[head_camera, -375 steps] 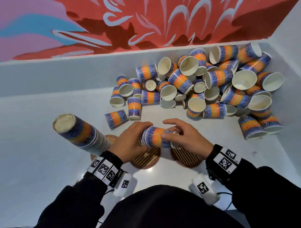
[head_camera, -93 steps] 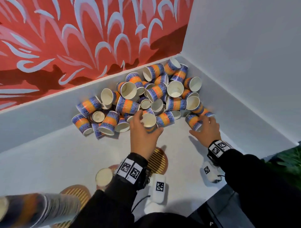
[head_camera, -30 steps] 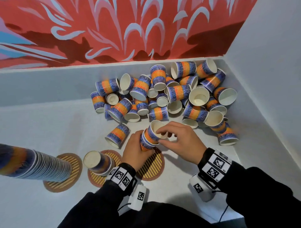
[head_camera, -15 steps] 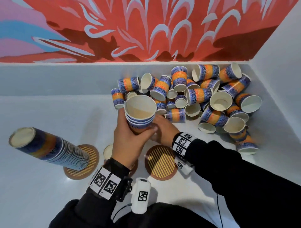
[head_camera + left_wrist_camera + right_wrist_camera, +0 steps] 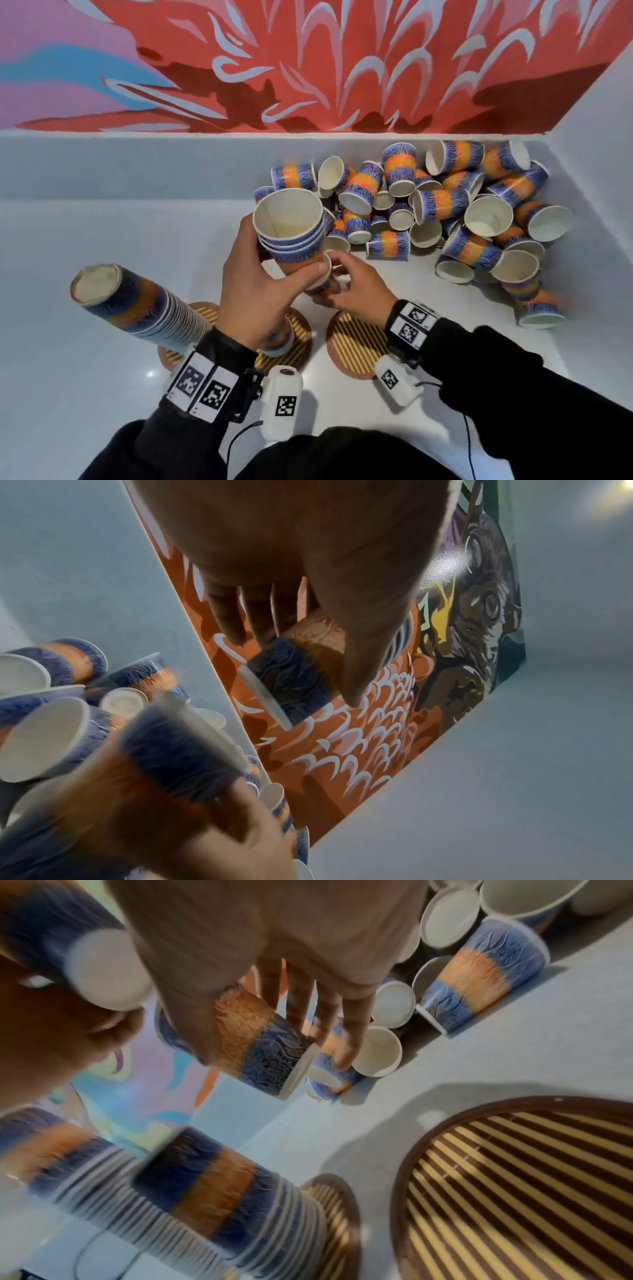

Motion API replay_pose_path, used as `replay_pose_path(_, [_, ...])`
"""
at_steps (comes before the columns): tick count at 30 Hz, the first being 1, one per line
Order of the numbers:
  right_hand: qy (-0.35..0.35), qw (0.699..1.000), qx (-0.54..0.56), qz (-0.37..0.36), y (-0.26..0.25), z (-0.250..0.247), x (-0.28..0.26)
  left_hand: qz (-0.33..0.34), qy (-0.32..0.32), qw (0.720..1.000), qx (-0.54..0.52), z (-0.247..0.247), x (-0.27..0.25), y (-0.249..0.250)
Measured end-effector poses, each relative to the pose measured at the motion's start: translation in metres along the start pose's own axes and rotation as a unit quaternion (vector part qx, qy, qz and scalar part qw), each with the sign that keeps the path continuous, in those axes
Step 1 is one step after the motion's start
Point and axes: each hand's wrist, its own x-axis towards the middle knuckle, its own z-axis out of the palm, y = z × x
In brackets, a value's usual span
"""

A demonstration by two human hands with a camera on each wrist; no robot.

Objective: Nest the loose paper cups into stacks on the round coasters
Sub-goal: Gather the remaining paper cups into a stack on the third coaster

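My left hand (image 5: 284,253) grips a short nested stack of blue-and-orange paper cups (image 5: 289,226), mouth up, above the table. The left wrist view shows that hand (image 5: 294,666) wrapped round the stack (image 5: 294,685). Just below the stack's base, my right hand (image 5: 332,274) holds a single cup (image 5: 323,279); the right wrist view shows the hand (image 5: 270,1056) curled round this cup (image 5: 260,1042). A tall stack (image 5: 130,301) stands on the left coaster (image 5: 202,308). The middle coaster (image 5: 294,346) carries a short stack (image 5: 279,339), mostly hidden by my left hand. The right coaster (image 5: 356,346) is bare.
A heap of loose cups (image 5: 445,212) fills the back right corner against the white walls. One upside-down cup (image 5: 539,308) stands nearest at the right. The white tabletop (image 5: 85,240) stretches to the left, and a red mural wall runs along the back.
The left hand turned the small stack upright and raised it, mouth up. The right hand moved from the stack's rim to its base, where it holds a single cup.
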Motion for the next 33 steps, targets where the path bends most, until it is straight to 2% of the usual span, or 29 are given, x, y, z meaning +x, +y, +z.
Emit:
replay_pose_path(2, [0.031,0.997,0.071,0.01,-0.017,-0.01,-0.023,0.013,-0.016,1.0,-0.011,0.002,0.001,0.004])
replay_pose_path(5, [0.07,0.992,0.108,0.0,-0.039,-0.015,-0.051,0.02,-0.048,0.998,-0.029,0.007,-0.002,0.006])
replay_pose_path(10, [0.095,0.989,0.11,-0.016,-0.052,-0.008,-0.077,0.023,-0.135,0.99,-0.036,0.0,-0.012,0.007])
replay_pose_path(13, [0.102,0.991,0.082,-0.029,-0.058,-0.004,-0.086,0.034,-0.164,0.984,-0.057,-0.016,-0.016,0.005])
replay_pose_path(20, [0.105,0.989,0.059,-0.089,-0.084,0.001,-0.093,0.111,-0.264,0.956,0.06,-0.061,-0.019,0.004])
replay_pose_path(27, [0.136,0.982,0.069,-0.114,-0.119,0.001,-0.092,0.067,-0.233,0.967,0.079,-0.093,-0.019,-0.014])
replay_pose_path(33, [0.196,0.966,0.06,-0.157,-0.14,0.022,-0.074,0.053,-0.234,0.958,0.155,-0.092,-0.02,-0.042])
